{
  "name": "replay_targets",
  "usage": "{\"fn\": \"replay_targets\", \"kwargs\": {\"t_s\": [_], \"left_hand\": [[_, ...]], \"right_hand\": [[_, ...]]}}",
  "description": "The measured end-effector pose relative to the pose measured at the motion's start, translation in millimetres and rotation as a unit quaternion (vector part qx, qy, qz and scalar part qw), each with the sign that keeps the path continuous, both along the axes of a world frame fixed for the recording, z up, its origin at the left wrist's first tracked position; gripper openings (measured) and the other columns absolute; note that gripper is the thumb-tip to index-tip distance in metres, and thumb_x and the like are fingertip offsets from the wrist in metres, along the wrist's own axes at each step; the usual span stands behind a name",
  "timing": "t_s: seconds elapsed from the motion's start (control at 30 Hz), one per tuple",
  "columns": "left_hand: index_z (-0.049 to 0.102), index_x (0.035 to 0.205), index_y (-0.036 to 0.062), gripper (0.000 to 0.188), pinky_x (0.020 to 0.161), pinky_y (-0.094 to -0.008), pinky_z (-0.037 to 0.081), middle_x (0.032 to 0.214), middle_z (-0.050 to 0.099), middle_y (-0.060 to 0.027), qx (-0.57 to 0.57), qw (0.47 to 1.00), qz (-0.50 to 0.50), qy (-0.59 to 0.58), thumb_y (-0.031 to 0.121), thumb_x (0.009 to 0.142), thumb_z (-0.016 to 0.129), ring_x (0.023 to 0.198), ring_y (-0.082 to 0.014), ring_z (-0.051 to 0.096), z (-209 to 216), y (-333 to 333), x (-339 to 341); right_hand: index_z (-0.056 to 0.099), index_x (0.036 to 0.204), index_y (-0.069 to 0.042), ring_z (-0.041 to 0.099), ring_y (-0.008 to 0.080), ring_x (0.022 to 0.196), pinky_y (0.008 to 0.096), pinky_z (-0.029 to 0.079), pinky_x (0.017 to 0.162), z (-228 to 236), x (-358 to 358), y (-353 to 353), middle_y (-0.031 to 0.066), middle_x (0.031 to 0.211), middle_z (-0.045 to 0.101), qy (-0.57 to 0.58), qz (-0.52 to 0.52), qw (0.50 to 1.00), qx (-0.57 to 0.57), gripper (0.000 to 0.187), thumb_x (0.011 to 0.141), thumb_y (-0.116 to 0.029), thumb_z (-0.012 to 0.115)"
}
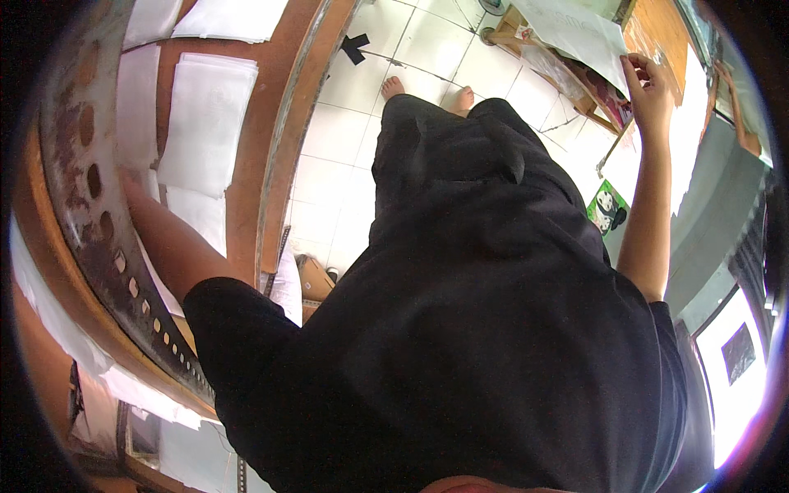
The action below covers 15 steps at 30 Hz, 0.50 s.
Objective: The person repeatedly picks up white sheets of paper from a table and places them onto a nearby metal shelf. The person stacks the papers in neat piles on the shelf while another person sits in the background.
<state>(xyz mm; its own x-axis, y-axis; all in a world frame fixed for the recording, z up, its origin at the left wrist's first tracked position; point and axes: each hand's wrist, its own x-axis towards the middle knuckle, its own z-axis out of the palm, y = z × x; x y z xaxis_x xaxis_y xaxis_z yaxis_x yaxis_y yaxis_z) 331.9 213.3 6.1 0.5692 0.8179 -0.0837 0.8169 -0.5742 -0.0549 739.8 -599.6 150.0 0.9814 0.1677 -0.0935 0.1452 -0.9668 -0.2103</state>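
Note:
My right hand is raised at the upper right. Its thumb and index finger pinch the corner of a white paper sheet, which spreads out over a wooden drawer or box. On the left, my forearm reaches into a brown shelf, and the hand itself is hidden behind a perforated metal upright. Close to that arm lies a stack of white paper on the shelf board, with another pile partly under it.
More white sheets lie farther along the shelf. A green picture with pandas is below the wooden box. A black cross-shaped mark and a thin cable are on the tiled floor. A cardboard box stands under the shelf.

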Motion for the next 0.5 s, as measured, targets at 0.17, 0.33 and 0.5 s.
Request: {"fn": "replay_targets", "kwargs": {"t_s": [0.17, 0.33, 0.5], "left_hand": [[0.058, 0.105, -0.0030, 0.026, 0.077, -0.0365, 0.049, 0.100, 0.062, -0.0142, 0.099, 0.973, 0.044, -0.205, 0.016, 0.088, 0.059, 0.091, -0.0251, 0.061, 23, -89, 53], [0.061, 0.098, -0.0024, 0.017, 0.072, -0.0351, 0.049, 0.093, 0.064, -0.0119, 0.015, 0.829, -0.034, -0.559, 0.012, 0.090, 0.056, 0.084, -0.0227, 0.061, 46, -326, 189], [0.063, 0.103, 0.0052, 0.036, 0.084, -0.0448, 0.047, 0.104, 0.062, -0.0139, -0.341, 0.695, -0.433, -0.462, 0.011, 0.070, 0.076, 0.097, -0.0285, 0.061, 101, -567, 304]], "right_hand": [[0.067, 0.103, -0.012, 0.064, 0.0189, 0.089, 0.0336, 0.050, 0.080, -13, -5, 13, 0.0060, 0.094, 0.068, 0.011, 0.063, 0.996, 0.059, 0.020, 0.088, -0.024, 0.064], [0.068, 0.093, -0.008, 0.060, 0.0291, 0.091, 0.0398, 0.046, 0.083, -29, -14, 13, 0.0089, 0.092, 0.067, -0.087, 0.232, 0.968, 0.036, 0.016, 0.078, -0.015, 0.069], [0.063, 0.086, -0.013, 0.055, 0.0222, 0.088, 0.0388, 0.039, 0.077, -22, -26, 14, 0.0013, 0.086, 0.060, -0.119, 0.325, 0.938, -0.006, 0.009, 0.078, -0.015, 0.061]]}}
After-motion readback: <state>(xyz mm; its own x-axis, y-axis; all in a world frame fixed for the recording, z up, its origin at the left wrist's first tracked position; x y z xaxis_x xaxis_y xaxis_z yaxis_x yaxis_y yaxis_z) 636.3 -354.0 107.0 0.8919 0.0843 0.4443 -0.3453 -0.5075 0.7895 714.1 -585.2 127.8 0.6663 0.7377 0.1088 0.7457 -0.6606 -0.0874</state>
